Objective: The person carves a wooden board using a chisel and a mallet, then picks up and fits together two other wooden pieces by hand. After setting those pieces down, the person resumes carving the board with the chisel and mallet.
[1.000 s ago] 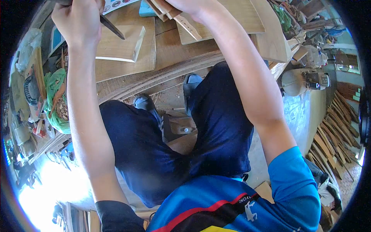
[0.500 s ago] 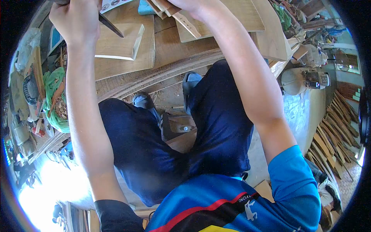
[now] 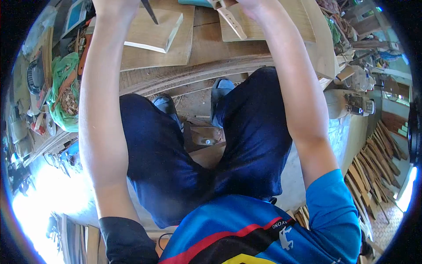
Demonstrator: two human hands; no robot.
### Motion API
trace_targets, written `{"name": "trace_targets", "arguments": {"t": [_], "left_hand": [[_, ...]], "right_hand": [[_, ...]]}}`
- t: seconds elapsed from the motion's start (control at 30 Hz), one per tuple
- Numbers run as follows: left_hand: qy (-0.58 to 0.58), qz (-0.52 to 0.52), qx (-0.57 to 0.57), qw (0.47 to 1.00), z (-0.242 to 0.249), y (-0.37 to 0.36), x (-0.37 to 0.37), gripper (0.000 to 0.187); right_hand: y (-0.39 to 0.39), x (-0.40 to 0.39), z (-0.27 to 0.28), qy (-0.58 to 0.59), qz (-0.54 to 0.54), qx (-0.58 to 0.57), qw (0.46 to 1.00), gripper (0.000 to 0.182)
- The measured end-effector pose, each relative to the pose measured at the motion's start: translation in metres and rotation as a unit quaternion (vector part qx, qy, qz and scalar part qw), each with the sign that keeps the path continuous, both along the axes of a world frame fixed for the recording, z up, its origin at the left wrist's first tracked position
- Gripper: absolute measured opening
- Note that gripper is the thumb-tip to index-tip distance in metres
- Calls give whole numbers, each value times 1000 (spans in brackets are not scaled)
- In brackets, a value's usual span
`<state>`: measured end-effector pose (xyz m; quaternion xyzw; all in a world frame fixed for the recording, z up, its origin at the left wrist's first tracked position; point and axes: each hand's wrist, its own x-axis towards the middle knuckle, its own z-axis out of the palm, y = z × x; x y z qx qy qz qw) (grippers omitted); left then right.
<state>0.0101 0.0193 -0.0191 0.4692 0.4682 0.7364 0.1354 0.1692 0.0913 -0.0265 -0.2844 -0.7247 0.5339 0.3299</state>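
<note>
At far left, a green bag of wood shavings. The left hand is cut off by the top edge; whether it grips cannot be told. Just beside it, a dark blade points down over a small board on the worktop. Farther right, a holed strip angles beside the right hand, also cut off, its grip unclear.

The shirt is bright blue, with red, black and yellow bands, a pale figure and lettering across the front; one sleeve is blue, the other black. Dark navy trousers and grey-blue open-toed sandals complete the clothing.
</note>
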Motion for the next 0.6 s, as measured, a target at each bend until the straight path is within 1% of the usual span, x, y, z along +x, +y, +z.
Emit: {"name": "trace_targets", "arguments": {"t": [0.03, 0.13, 0.17, 0.2, 0.23, 0.27, 0.3, 0.33, 0.37, 0.4, 0.47, 0.5, 0.53, 0.6], "left_hand": [[-3, -20, 6, 1000, 0, -1, -3, 47], [-9, -20, 9, 1000, 1, -2, -3, 48], [-217, -160, -22, 963, 6, -5, -6, 48], [-410, -291, -50, 863, 14, -10, -11, 49], [-412, -294, -52, 861, 15, -11, -11, 49], [-415, -297, -54, 858, 15, -11, -11, 49], [-227, -174, -29, 958, 8, -8, -7, 49], [-25, -40, -2, 999, 1, -3, -5, 49], [-162, -125, -7, 979, -10, 7, -22, 49], [-295, -208, -11, 933, -26, 21, -55, 48], [-302, -205, -14, 931, -22, 20, -52, 48], [-178, -121, -11, 977, -4, 4, -19, 49], [-48, -34, -7, 998, 7, -4, 0, 49], [-35, -39, -6, 999, 4, -3, -3, 48]], "right_hand": [[-5, 1, 7, -51, -40, -2, 998, 61], [-9, 2, 13, -74, -45, -17, 996, 61], [-6, 2, 9, -53, -28, -12, 998, 61], [-3, 0, 5, -31, -12, -6, 999, 61], [0, 0, 1, -10, 4, -1, 1000, 61], [1, 1, 0, -23, -8, -4, 1000, 61], [-3, 2, 5, -37, -21, -6, 999, 61], [-6, 2, 8, -50, -33, -9, 998, 61], [-7, 3, 8, -54, -37, -7, 998, 61], [-7, 3, 8, -58, -42, -5, 997, 61], [-4, 3, 6, -49, -30, -2, 998, 61], [1, 3, 1, -37, -14, -1, 999, 61], [4, 3, -2, -24, 2, 0, 1000, 61], [-2, 3, 5, -37, -21, 1, 999, 61]]}}
